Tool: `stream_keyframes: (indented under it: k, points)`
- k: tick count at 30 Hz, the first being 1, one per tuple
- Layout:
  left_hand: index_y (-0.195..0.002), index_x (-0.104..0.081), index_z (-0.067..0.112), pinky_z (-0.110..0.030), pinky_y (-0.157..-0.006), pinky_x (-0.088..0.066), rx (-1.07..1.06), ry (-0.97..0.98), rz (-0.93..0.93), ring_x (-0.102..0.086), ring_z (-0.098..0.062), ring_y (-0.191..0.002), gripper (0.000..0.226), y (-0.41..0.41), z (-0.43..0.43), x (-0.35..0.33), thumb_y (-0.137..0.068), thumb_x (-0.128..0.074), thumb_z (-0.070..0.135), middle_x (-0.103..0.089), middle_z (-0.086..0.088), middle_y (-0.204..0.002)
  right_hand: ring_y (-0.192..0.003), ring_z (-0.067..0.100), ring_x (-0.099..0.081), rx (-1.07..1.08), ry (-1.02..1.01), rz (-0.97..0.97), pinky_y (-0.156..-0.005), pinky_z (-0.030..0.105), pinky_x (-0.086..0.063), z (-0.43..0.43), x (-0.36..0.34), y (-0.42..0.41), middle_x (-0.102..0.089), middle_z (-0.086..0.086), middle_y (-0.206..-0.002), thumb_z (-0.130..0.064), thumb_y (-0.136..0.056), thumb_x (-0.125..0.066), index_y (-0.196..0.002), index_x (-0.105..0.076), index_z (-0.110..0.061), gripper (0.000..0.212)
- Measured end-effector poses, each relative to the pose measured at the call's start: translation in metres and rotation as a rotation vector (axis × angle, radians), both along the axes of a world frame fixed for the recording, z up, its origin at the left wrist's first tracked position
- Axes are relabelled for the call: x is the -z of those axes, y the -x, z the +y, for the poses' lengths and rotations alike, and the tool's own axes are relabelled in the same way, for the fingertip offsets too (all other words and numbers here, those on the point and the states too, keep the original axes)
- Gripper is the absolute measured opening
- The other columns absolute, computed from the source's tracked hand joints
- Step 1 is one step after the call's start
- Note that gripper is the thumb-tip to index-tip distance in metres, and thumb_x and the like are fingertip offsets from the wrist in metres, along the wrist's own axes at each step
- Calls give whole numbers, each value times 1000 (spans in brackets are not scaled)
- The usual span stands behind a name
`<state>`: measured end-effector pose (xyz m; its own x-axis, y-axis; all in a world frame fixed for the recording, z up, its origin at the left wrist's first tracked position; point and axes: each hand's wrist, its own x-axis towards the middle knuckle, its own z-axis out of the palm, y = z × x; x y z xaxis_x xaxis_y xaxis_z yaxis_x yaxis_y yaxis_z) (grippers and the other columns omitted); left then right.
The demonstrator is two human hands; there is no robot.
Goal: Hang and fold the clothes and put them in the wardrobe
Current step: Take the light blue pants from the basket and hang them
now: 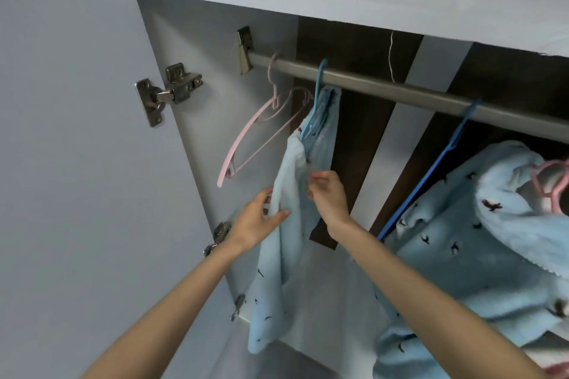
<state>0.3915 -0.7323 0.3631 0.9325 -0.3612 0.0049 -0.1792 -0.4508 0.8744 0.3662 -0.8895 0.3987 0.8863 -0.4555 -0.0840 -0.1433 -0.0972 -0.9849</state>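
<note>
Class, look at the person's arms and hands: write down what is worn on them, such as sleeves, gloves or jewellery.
The left forearm and right forearm are bare to the picture's edge; no sleeve shows. The left hand and right hand wear no gloves; no watch, bracelet or ring shows.

Fleecy cloth garment (286, 224); matt metal rail (385, 86)

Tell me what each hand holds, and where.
Both hold the hanging blue garment: the left hand grips its left fold, the right hand pinches its right edge.
</note>
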Motion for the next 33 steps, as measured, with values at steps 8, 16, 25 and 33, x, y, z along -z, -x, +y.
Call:
stream_keyframes:
  k: [8, 16, 25, 33]
  points:
    - [-120, -51, 12, -31, -84, -51, -214, -71, 61, -62, -20, -89, 51, 7, 15, 30, -81, -72, 37, -62, -1, -103, -70, 6, -54, -226, 126, 224, -76, 26, -47, 25, 94, 51, -58, -9, -80, -2, -90, -52, -93, -64, -16, 19]
    - [-99, -62, 0, -22, -62, -58, -112, 146, 214, -56, -19, -81, 15, 8, 18, 32, -90, -63, 13, -56, -13, -84, -74, 15, -63, -344, 86, 345, -79, 34, -56, 51, 139, 57, -63, -6, -83, -13, -86, -61, -122, -52, -33, 42]
    - [-103, -62, 7, -22, -74, -57, -5, 338, 311, -62, -16, -88, 13, 8, 9, 24, -91, -59, 8, -65, -7, -90, -111, 22, -61, -286, -6, 416, -97, 37, -48, 45, 155, 47, -65, 5, -112, -10, -88, -61, -119, -54, -12, 33]
    - [-96, -63, 15, -27, -80, -56, -49, 395, 195, -66, -6, -79, 11, -9, -2, 16, -91, -60, 6, -71, 7, -83, -123, 18, -51, -198, 30, 327, -108, 43, -40, 9, 148, 44, -54, 6, -133, -8, -92, -54, -135, -44, -18, 45]
